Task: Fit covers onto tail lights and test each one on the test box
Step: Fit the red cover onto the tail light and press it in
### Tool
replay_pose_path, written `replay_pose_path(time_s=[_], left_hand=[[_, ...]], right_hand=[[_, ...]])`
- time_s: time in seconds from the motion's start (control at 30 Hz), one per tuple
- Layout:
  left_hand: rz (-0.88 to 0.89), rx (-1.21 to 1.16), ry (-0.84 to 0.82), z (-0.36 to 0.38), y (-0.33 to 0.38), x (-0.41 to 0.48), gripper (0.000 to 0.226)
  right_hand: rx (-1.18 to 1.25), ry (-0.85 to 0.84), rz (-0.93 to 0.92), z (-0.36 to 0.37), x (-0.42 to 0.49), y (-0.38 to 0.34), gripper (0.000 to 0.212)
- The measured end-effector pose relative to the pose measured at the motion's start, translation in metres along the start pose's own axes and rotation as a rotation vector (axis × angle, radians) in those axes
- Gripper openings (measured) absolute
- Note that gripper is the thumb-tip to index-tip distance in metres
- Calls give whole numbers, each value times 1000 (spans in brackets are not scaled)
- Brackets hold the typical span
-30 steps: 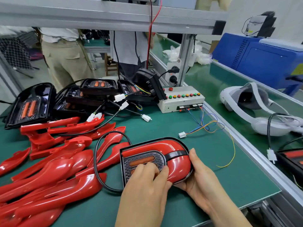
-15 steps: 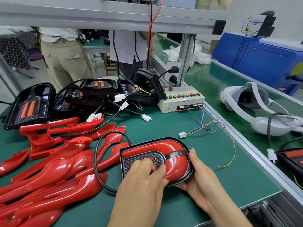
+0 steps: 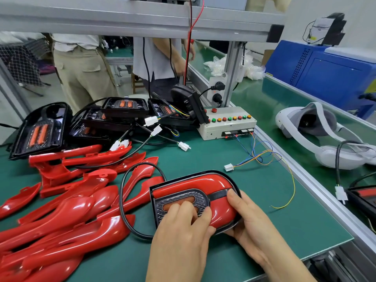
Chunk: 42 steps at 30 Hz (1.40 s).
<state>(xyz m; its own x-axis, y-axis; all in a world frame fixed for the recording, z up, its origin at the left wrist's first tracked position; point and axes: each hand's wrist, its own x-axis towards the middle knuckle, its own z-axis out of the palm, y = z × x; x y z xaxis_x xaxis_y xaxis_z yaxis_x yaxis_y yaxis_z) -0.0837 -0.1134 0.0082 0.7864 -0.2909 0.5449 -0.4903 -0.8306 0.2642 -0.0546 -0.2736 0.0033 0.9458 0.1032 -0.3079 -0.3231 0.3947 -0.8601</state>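
Tail light: laid flat at the near edge of the green mat, between both hands, with the red cover set inside its black rim.
Left hand: laid on top, bent fingertips pressed onto the meshed lens panel; nothing is gripped.
Right hand: the rounded end is held, thumb on the cover, fingers tucked under the rim.
Cable: looped leftward over the loose covers; its end cannot be traced.
Risk, fitting: under uneven pressure one side may be left unlatched, or a clip cracked.
Risk, lifting: the loop may be snagged and covers dragged along.
Test plug: lying free, well apart from the lamp.
Test box: at the far edge; a half-seated plug could be misread as a fault.
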Motion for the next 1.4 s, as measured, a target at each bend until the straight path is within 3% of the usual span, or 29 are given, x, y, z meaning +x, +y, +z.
replay_pose_path(time_s=[0.27,0.67,0.73,0.87,1.03,1.07,1.17,1.3,1.4], left_hand=[[-6,-32,114,6,-6,-5,37],[17,11,110,6,-8,-11,31],[-55,-93,106,4,-13,-15,21],[-514,-516,138,-6,-25,-16,16],[-892,-985,-54,-10,-36,-12,85],[-890,-1043,-111,-11,-38,-10,87],[-791,-1065,-254,-16,-45,-6,62],[-779,-1269,-364,-17,-47,-2,65],[-798,-1428,-325,-15,-43,-3,59]], right_hand=[[-15,47,-8,4,3,-1,60],[-36,53,-41,5,5,0,60],[-28,67,-40,4,6,0,58],[36,89,-32,2,9,-4,43],[95,86,-8,4,13,-5,35],[97,88,1,4,14,-5,36],[105,94,19,3,16,-5,36],[136,79,16,4,18,-6,35],[125,77,15,6,20,-7,38]])
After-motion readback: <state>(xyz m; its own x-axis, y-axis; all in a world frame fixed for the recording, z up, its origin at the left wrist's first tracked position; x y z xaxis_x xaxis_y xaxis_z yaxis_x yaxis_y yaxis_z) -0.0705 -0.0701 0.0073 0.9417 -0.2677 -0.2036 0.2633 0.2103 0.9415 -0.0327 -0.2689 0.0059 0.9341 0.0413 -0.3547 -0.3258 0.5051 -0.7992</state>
